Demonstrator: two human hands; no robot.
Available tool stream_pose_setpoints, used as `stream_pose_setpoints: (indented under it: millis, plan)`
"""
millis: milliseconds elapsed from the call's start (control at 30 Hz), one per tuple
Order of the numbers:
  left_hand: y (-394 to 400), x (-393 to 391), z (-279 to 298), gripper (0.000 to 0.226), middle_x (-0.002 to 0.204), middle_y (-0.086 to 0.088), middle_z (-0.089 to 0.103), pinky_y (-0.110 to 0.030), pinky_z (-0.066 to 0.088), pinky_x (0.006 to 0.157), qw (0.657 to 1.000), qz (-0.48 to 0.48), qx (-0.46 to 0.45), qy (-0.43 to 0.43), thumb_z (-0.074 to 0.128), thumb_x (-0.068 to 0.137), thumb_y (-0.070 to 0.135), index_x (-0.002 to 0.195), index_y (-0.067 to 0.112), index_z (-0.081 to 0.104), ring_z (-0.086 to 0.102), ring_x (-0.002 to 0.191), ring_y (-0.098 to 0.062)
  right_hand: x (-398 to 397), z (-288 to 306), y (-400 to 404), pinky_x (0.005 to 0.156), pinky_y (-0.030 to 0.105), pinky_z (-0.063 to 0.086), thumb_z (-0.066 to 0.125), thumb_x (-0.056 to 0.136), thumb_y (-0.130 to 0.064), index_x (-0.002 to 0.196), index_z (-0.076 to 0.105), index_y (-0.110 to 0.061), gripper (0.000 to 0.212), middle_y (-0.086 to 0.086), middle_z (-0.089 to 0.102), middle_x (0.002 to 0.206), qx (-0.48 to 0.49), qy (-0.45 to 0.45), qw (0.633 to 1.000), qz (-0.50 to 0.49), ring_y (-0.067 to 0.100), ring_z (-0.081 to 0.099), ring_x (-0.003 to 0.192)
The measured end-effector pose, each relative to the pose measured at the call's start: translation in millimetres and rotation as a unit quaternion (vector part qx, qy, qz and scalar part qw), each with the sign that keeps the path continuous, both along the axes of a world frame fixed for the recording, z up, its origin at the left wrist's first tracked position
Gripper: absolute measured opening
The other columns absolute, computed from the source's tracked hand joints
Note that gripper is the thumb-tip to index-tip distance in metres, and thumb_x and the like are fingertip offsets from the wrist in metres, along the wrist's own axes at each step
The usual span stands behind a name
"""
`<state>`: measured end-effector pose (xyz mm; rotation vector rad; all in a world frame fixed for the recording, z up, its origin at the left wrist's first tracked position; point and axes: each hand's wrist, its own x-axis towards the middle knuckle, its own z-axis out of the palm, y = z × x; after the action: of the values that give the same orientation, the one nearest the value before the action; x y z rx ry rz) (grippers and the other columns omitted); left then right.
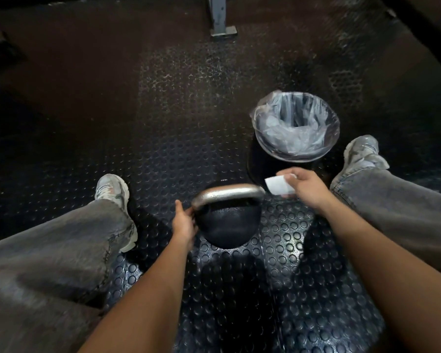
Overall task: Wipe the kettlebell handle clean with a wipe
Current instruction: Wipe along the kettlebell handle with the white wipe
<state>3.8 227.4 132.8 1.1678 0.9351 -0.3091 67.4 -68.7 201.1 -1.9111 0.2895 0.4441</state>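
A black kettlebell [228, 229] with a bare metal handle [227, 193] stands on the studded rubber floor between my legs. My left hand [183, 224] rests against the kettlebell's left side, by the left end of the handle, thumb up and fingers on the ball. My right hand [303, 186] holds a small white wipe [278, 185] just right of the handle's right end; the wipe looks a short gap away from the metal.
A black bin [262, 161] lined with a clear plastic bag [294, 124] stands just beyond my right hand. My legs in grey jeans and pale sneakers [113, 188] flank the kettlebell. A grey metal post foot [223, 30] stands far ahead.
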Motion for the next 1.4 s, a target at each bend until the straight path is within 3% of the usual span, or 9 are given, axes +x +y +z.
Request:
stream_pose_setpoints:
  millis: [167,300,500,667,900,1000,1067,1200,1400]
  plan:
    - [1.7,-0.3,-0.9,0.073,0.132,-0.011,0.060,-0.034,0.039,0.106,1.000,0.002,0.004,0.003,0.018,0.105,0.056,0.138,0.002,0.053,0.051,0.132,-0.028,-16.9,-38.5,6.7,0.064,0.025,0.048,0.052,0.103,-0.018,0.100,0.072,-0.024,0.021,0.007,0.072,0.093,-0.040,0.029,0.999,0.018,0.015,0.062,0.076]
    - [2.6,1.1,0.8,0.075,0.140,-0.013,0.057,-0.041,0.036,0.116,1.000,0.005,-0.011,0.002,0.020,0.102,0.061,0.137,0.005,0.054,0.053,0.131,-0.027,-3.9,-26.3,30.5,0.058,0.011,0.043,0.050,0.104,-0.017,0.101,0.073,-0.018,0.023,-0.007,0.069,0.075,-0.014,0.029,0.996,0.084,-0.004,0.061,0.062]
    - [0.5,0.4,4.0,0.073,0.137,-0.015,0.060,-0.042,0.037,0.115,1.000,0.010,-0.017,0.003,0.021,0.102,0.061,0.136,0.005,0.055,0.055,0.129,-0.027,37.9,8.7,46.4,0.079,0.031,0.041,0.054,0.102,-0.028,0.099,0.077,-0.027,0.023,0.006,0.073,0.094,-0.010,0.017,0.974,0.225,0.020,0.056,0.082]
    - [0.7,-1.8,5.9,0.074,0.141,-0.016,0.056,-0.041,0.035,0.116,1.000,0.005,-0.014,0.004,0.019,0.103,0.060,0.140,0.004,0.051,0.050,0.134,-0.029,24.3,-10.7,20.3,0.069,0.032,0.043,0.053,0.102,-0.015,0.106,0.074,-0.010,0.022,0.017,0.068,0.096,0.146,0.050,0.983,0.103,0.023,0.056,0.077]
    - [0.4,-3.0,6.8,0.074,0.144,-0.016,0.053,-0.042,0.034,0.116,1.000,0.002,-0.008,0.004,0.019,0.103,0.060,0.142,0.005,0.048,0.048,0.136,-0.029,9.1,-34.4,28.7,0.052,0.010,0.037,0.049,0.105,-0.014,0.098,0.071,-0.015,0.024,-0.004,0.066,0.074,-0.018,0.069,0.992,0.108,0.002,0.054,0.059]
    - [-0.8,-3.4,7.8,0.073,0.145,-0.016,0.051,-0.041,0.033,0.116,1.000,0.003,-0.004,0.006,0.020,0.103,0.059,0.143,0.004,0.047,0.046,0.137,-0.029,26.7,-14.2,39.3,0.062,0.017,0.042,0.052,0.103,-0.019,0.102,0.075,-0.015,0.024,-0.006,0.072,0.071,0.012,0.050,0.984,0.171,0.004,0.060,0.063]
    - [-0.6,-3.2,7.4,0.074,0.146,-0.017,0.051,-0.041,0.033,0.116,1.000,0.004,-0.005,0.005,0.020,0.103,0.059,0.144,0.003,0.046,0.046,0.138,-0.030,34.0,-9.6,36.7,0.070,0.030,0.045,0.055,0.101,-0.022,0.103,0.077,-0.015,0.023,0.010,0.076,0.091,0.066,0.044,0.978,0.193,0.022,0.061,0.077]
    - [0.7,-3.1,7.4,0.074,0.146,-0.016,0.051,-0.040,0.034,0.115,1.000,0.009,0.000,0.008,0.020,0.103,0.059,0.144,0.003,0.047,0.047,0.137,-0.029,26.0,-34.7,11.7,0.077,0.039,0.042,0.053,0.099,-0.010,0.101,0.077,-0.007,0.024,0.025,0.071,0.106,0.207,0.076,0.973,0.066,0.032,0.056,0.091]
    - [-2.8,-4.1,11.0,0.072,0.144,-0.015,0.054,-0.038,0.035,0.113,1.000,0.005,0.005,0.004,0.019,0.104,0.057,0.143,0.003,0.047,0.048,0.136,-0.028,12.6,-46.6,27.0,0.050,0.013,0.040,0.053,0.101,-0.012,0.095,0.075,-0.019,0.024,-0.009,0.071,0.069,0.034,0.077,0.992,0.090,0.004,0.057,0.059]
